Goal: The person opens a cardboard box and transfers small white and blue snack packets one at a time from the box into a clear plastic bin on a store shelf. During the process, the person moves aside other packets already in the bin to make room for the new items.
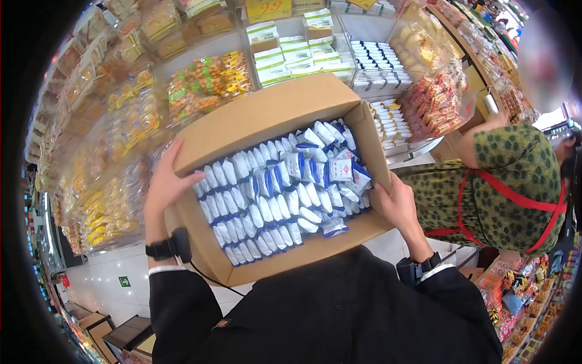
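Observation:
An open cardboard box (273, 100) is held tilted in front of my body, between both hands. Rows of small white and blue packets (279, 206) fill it, those at the upper right lying more loosely. My left hand (170, 182) grips the box's left side, its thumb over the edge. On the right side, my right hand (395, 197) has its fingers wrapped round the box wall. Its far flap stands up towards the shelf. Both wrists wear black straps.
Beyond the box, clear bins hold orange snack bags (209, 82), white and green boxes (297, 54), white and blue packets (381, 64) and red packets (431, 103). A person in a green patterned garment (515, 182) with red straps stands close at the right.

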Action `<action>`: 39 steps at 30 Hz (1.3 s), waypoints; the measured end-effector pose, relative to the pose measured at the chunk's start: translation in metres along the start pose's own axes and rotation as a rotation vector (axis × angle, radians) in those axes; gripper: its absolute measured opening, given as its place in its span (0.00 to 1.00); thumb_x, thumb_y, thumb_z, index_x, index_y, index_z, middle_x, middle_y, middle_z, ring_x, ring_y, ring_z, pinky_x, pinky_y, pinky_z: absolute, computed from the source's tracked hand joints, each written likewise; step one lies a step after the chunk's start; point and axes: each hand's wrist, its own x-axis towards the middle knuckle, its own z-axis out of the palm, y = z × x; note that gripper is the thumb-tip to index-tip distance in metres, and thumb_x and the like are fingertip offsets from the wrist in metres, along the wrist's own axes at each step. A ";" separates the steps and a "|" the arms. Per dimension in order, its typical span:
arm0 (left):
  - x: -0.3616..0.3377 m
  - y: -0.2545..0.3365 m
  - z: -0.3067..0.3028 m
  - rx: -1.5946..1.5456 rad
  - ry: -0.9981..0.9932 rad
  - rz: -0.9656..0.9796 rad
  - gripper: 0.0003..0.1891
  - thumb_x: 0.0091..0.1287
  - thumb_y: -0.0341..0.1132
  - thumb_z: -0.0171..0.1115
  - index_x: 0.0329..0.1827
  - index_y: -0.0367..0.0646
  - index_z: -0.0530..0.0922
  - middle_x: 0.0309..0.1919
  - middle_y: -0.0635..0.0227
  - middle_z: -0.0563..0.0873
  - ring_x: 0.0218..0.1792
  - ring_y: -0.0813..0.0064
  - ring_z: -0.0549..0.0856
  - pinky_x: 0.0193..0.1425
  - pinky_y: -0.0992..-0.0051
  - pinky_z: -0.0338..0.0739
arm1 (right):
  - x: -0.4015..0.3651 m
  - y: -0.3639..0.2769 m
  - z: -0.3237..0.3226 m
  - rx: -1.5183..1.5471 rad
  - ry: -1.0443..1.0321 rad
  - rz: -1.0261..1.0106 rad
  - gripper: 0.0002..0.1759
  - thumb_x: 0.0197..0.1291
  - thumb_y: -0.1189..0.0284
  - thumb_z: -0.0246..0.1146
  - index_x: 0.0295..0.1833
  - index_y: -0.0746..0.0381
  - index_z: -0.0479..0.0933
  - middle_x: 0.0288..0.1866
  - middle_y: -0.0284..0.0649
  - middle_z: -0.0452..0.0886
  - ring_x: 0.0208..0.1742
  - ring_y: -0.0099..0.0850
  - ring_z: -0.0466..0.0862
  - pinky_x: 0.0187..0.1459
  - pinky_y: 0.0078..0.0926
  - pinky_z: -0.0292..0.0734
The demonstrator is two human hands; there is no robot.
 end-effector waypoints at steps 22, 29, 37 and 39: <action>-0.079 0.078 0.078 -0.009 0.344 -0.185 0.38 0.53 0.22 0.75 0.71 0.40 0.76 0.74 0.47 0.72 0.75 0.58 0.72 0.76 0.67 0.66 | 0.050 0.087 -0.062 0.181 -0.028 -0.147 0.23 0.65 0.73 0.65 0.66 0.62 0.75 0.38 0.60 0.84 0.42 0.58 0.86 0.41 0.44 0.81; -0.048 0.186 0.157 -0.107 0.308 -0.235 0.37 0.54 0.25 0.76 0.71 0.39 0.76 0.74 0.47 0.72 0.74 0.60 0.73 0.76 0.69 0.66 | 0.087 0.177 -0.141 0.055 -0.062 -0.186 0.28 0.65 0.73 0.65 0.69 0.66 0.71 0.37 0.60 0.84 0.38 0.57 0.86 0.41 0.48 0.82; -0.035 0.183 0.190 -0.114 0.428 -0.192 0.35 0.55 0.25 0.76 0.70 0.38 0.76 0.75 0.52 0.72 0.74 0.61 0.73 0.76 0.68 0.67 | 0.122 0.156 -0.154 -0.025 0.239 -0.720 0.26 0.59 0.75 0.68 0.64 0.65 0.76 0.58 0.47 0.80 0.60 0.43 0.80 0.60 0.41 0.76; -0.041 0.179 0.194 -0.085 0.479 -0.114 0.36 0.54 0.25 0.76 0.70 0.39 0.76 0.75 0.54 0.72 0.74 0.62 0.73 0.76 0.67 0.67 | 0.136 0.134 -0.146 -0.063 0.093 -0.773 0.25 0.58 0.75 0.69 0.62 0.65 0.77 0.54 0.46 0.81 0.57 0.42 0.81 0.58 0.39 0.76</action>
